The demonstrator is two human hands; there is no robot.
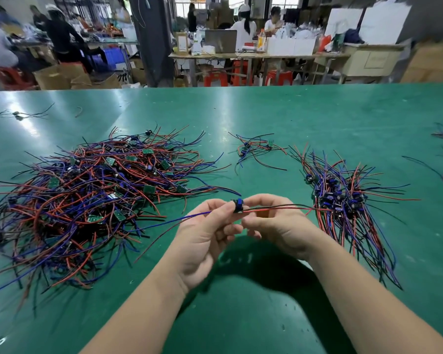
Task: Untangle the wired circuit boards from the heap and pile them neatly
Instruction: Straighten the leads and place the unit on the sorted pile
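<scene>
Our left hand (205, 233) and right hand (274, 223) meet above the green tabletop (266, 118), both pinching one wired circuit board (237, 206) at the fingertips. The tangled heap (87, 195) sprawls to our left; the neat pile (343, 208) lies to our right, nearer the right hand. The held board's wires run left to right: blue leads (189, 217) trail heapward, and red and black leads (301, 207) point at the pile. We judge the set-down goes rightward.
</scene>
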